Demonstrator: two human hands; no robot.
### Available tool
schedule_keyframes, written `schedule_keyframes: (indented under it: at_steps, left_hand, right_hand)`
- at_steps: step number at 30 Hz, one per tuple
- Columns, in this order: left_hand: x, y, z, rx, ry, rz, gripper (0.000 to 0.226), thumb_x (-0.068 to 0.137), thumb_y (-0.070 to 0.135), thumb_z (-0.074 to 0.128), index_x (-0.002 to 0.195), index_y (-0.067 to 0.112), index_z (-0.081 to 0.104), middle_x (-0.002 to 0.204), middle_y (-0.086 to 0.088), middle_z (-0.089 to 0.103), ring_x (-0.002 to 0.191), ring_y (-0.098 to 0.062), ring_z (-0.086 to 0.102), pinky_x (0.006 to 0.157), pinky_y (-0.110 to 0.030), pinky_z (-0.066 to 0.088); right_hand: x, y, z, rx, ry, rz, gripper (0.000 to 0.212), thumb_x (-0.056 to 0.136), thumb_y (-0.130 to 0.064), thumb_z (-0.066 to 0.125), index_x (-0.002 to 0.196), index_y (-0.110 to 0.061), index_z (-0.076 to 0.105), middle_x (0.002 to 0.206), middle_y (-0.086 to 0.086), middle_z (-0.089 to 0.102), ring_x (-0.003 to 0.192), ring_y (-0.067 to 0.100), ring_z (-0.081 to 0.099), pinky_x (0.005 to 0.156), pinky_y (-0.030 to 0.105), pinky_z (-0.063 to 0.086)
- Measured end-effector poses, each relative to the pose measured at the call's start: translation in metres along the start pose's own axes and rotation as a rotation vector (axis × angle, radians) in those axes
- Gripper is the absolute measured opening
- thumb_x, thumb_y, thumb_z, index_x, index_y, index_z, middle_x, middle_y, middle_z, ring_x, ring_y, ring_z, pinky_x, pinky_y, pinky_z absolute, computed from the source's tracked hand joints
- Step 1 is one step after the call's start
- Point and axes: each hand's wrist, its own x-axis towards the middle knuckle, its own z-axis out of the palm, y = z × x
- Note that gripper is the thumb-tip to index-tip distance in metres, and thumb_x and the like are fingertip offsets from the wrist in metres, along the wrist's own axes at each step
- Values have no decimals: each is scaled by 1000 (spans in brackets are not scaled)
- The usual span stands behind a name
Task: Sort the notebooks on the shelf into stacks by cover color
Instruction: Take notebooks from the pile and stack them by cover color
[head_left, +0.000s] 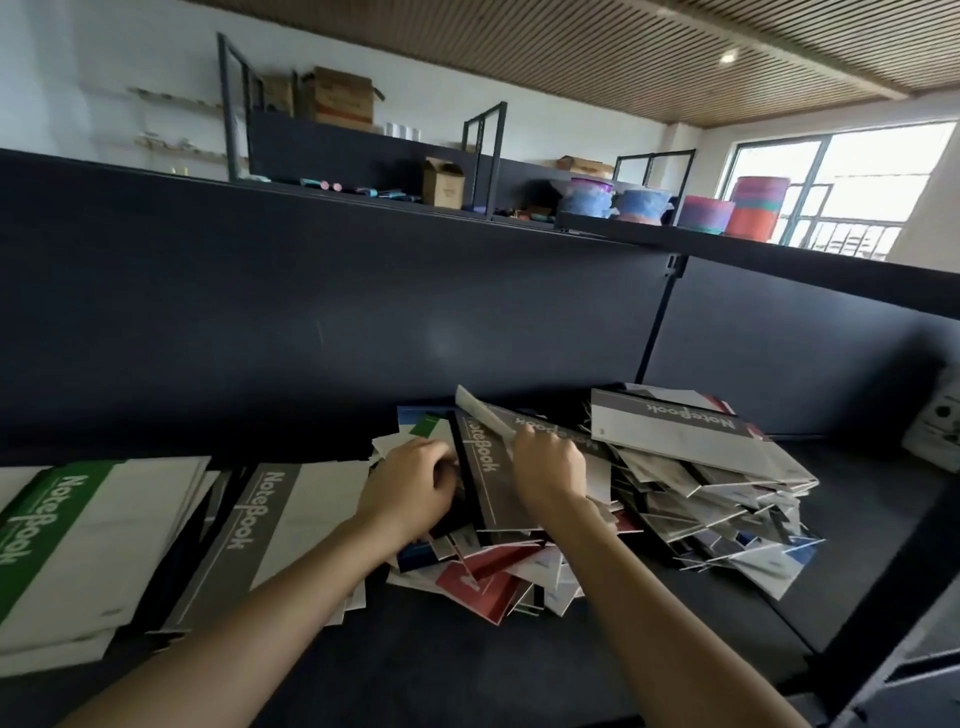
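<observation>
Dark shelf board (519, 665) bore a green stack (67, 545) and a grey stack (260, 530) at left, with an unsorted heap (483, 582) beside them. Atop the heap lay a grey notebook (485, 467), gripped by both hands: left hand (410, 488) curled at its spine, right hand (550, 467) clasping its far side. Step apparently in hand: lifting it. The next move would call for carrying it left onto the grey stack.

Open approach over bare shelf (519, 665) front-centre. Left blocked by green stack (78, 551) and grey stack (270, 530). Loose pile (701, 493) fills centre-right. Back panel (363, 322) closes rear. Bare strip between pile and white box (935, 426).
</observation>
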Motion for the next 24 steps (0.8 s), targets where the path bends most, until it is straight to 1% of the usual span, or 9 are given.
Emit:
schedule_keyframes:
  at_steps: [3, 6, 8, 9, 12, 14, 16, 19, 24]
  left_hand:
    - [0, -7, -9, -48, 64, -102, 51, 92, 19, 56, 140, 12, 39, 139, -5, 45, 123, -18, 47, 93, -23, 39]
    - [3, -17, -23, -34, 133, -151, 84, 87, 24, 66, 151, 14, 12, 154, -6, 23, 141, -21, 23, 108, -27, 27]
    - [6, -27, -34, 36, 148, -133, 78, 85, 24, 69, 148, 16, 25, 153, -5, 29, 142, -23, 21, 113, -34, 23]
    - [7, -32, -39, 64, 139, -98, 65, 84, 23, 69, 142, 17, 41, 147, -5, 41, 139, -24, 30, 110, -36, 28]
    - [3, -36, -53, 63, 17, -15, 26, 89, 20, 63, 114, 20, 69, 108, 0, 70, 100, -21, 64, 81, -34, 50]
    - [-4, -37, -58, 186, -51, 8, 29, 93, 25, 56, 121, 25, 64, 107, 2, 71, 93, -17, 66, 77, -34, 52]
    - [-7, -40, -61, 260, 13, 46, 30, 95, 24, 52, 124, 26, 62, 111, 1, 69, 97, -19, 65, 78, -36, 53]
    - [-11, -44, -63, 338, 152, 45, 30, 96, 17, 47, 121, 23, 64, 110, 0, 69, 97, -22, 66, 76, -35, 53]
    - [-20, -57, -79, 439, 274, -8, 31, 91, -2, 45, 110, 12, 66, 112, -2, 67, 94, -25, 65, 61, -29, 43]
  right_hand:
    - [1, 5, -1, 213, 53, 35, 23, 98, -17, 38, 115, -6, 51, 106, 14, 65, 97, 33, 62, 67, 34, 41]
    - [-5, 4, 2, 453, 141, -94, 22, 96, -8, 42, 111, -1, 56, 101, 18, 64, 90, 34, 59, 66, 32, 36]
    - [-12, 0, 3, 650, 208, -166, 20, 94, 0, 44, 105, 7, 59, 97, 18, 61, 87, 34, 57, 65, 30, 37]
    - [-14, -2, 3, 723, 227, -169, 19, 93, 2, 44, 102, 8, 60, 92, 15, 59, 84, 31, 55, 60, 23, 35]
    - [-15, -8, 0, 788, 231, -174, 23, 93, -2, 43, 101, 7, 62, 90, 9, 56, 85, 22, 51, 65, 13, 35]
    - [-14, -12, 1, 765, 245, -203, 24, 89, 7, 47, 101, 3, 67, 103, 13, 64, 101, 25, 54, 89, 34, 43]
    - [-17, -20, -3, 699, 258, -217, 26, 85, 8, 52, 102, -2, 70, 118, 11, 63, 119, 30, 47, 101, 42, 33]
    - [-25, -40, -20, 674, 234, -324, 29, 85, 0, 59, 112, -8, 68, 129, 5, 57, 125, 24, 42, 100, 33, 31]
    - [-34, -87, -42, 808, 186, -455, 27, 88, -1, 56, 113, -4, 67, 117, 8, 66, 109, 17, 60, 89, 12, 39]
